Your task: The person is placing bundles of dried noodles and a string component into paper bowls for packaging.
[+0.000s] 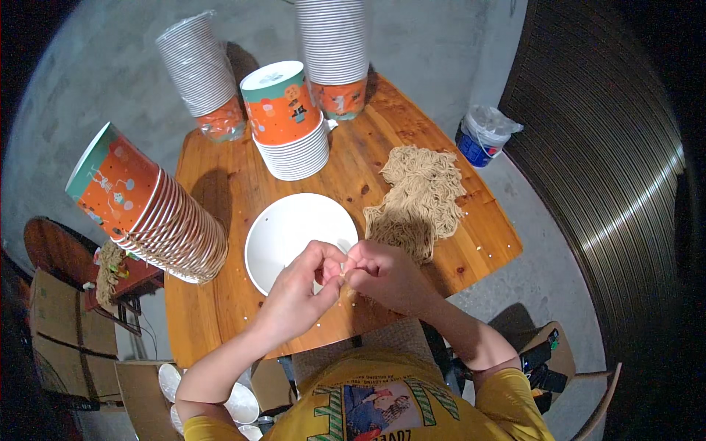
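My left hand [303, 288] and my right hand [384, 273] meet over the near right rim of a white round tub [294, 228]. Thumbs and fingertips are pinched together on both sides, almost touching. Whatever sits between them is too small to make out. Just beyond my right hand lies a spread pile of tan cords [423, 187], partly in shadow. The tub stands on the wooden table [342, 165] with its white inside facing up.
On the left leans a stack of orange and green paper buckets [121, 180] with tan cords around the rims. Behind stand an upside-down bucket stack [283, 110] and two tall plastic-wrapped stacks [193, 66]. A blue and white pail [485, 136] is on the floor. Cardboard boxes [70, 316] stand left.
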Demonstrator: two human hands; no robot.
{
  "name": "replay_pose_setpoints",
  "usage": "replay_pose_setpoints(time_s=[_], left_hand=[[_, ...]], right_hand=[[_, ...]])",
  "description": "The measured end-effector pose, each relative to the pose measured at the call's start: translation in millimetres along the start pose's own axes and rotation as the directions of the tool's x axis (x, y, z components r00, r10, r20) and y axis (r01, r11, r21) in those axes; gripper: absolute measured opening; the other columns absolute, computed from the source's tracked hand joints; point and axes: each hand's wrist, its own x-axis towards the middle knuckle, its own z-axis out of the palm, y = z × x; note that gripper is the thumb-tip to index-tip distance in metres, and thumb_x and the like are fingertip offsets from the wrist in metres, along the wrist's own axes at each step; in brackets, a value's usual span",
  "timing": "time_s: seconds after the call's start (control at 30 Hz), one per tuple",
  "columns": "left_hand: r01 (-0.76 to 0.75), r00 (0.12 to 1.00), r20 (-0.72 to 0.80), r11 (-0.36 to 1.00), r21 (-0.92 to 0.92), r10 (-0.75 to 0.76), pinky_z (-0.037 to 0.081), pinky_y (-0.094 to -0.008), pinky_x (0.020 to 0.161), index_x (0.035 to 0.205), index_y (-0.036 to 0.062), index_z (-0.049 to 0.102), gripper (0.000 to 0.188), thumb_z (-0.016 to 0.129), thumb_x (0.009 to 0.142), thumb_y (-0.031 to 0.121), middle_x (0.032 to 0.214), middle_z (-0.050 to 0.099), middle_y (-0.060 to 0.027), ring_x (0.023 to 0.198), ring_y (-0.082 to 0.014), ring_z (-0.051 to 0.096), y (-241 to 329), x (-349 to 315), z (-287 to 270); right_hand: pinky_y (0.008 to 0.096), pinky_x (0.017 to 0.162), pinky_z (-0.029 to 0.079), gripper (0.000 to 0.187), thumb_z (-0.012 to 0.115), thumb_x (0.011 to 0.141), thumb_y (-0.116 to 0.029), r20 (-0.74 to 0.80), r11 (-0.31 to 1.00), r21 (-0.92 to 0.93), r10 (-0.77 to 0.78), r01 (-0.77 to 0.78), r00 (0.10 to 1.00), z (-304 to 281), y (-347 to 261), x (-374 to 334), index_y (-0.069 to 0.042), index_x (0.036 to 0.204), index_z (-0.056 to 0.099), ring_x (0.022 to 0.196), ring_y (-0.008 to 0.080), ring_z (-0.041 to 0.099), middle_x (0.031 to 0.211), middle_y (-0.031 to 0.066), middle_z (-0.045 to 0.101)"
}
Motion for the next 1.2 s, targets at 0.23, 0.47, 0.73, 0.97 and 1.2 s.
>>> replay_pose_setpoints(time_s=[0.23, 0.47, 0.73, 0.97, 1.2], left_hand=[[-0.145, 0.989, -0.011, 0.984, 0.103, 0.147, 0.046, -0.0299, 0.07, 0.101, 0.0033, 0.049, 0.021, 0.059, 0.082, 0.004, 0.086, 0.052, -0.0079, 0.078, -0.0204, 0.053, -3, 0, 1], [-0.123, 0.992, -0.009, 0.984, 0.127, 0.125, 0.046, -0.0297, 0.07, 0.098, 0.0027, 0.049, 0.018, 0.059, 0.082, 0.001, 0.085, 0.053, -0.0073, 0.079, -0.0186, 0.054, 1, 0, 3], [-0.155, 0.987, -0.025, 0.974, 0.163, 0.161, 0.046, -0.0266, 0.071, 0.097, 0.0035, 0.051, 0.017, 0.06, 0.083, 0.001, 0.084, 0.055, -0.0055, 0.078, -0.0141, 0.055, -1, -1, 1], [-0.104, 0.994, -0.021, 0.989, 0.101, 0.107, 0.045, -0.0284, 0.069, 0.098, 0.0036, 0.05, 0.017, 0.059, 0.084, 0.001, 0.082, 0.052, -0.0055, 0.076, -0.016, 0.053, 1, 0, 2], [-0.112, 0.994, 0.01, 0.988, 0.11, 0.112, 0.046, -0.0316, 0.069, 0.102, 0.0034, 0.048, 0.021, 0.058, 0.083, 0.004, 0.082, 0.05, -0.0073, 0.075, -0.0202, 0.052, 1, -1, 1]], right_hand=[[0.0217, 0.058, 0.042, 0.01, 0.059, 0.082, -0.013, 0.057, 0.987, 0.072, 0.143, -0.147, 0.988, -3, 1, 0, -0.004, 0.083, 0.059, 0.065, 0.0037, 0.05, 0.07, -0.0028, 0.056], [0.0215, 0.054, 0.038, 0.015, 0.06, 0.084, -0.019, 0.107, 0.953, 0.152, 0.248, -0.262, 0.963, -7, -2, 3, -0.004, 0.082, 0.06, 0.061, 0.0028, 0.046, 0.068, -0.0042, 0.054], [0.0195, 0.045, 0.031, 0.016, 0.059, 0.084, -0.021, 0.246, 0.867, 0.234, 0.385, -0.44, 0.889, -16, -15, 6, -0.007, 0.078, 0.059, 0.051, 0.0024, 0.04, 0.061, -0.0059, 0.046], [0.0201, 0.049, 0.036, 0.019, 0.056, 0.09, -0.023, 0.103, 0.946, 0.181, 0.253, -0.268, 0.962, -8, -10, -3, -0.006, 0.083, 0.057, 0.054, 0.0029, 0.044, 0.063, -0.0041, 0.048], [0.0191, 0.062, 0.038, 0.014, 0.057, 0.09, -0.019, 0.033, 0.996, 0.031, 0.082, -0.083, 0.996, -4, -4, -7, -0.005, 0.085, 0.057, 0.068, 0.002, 0.044, 0.072, -0.0032, 0.051]])
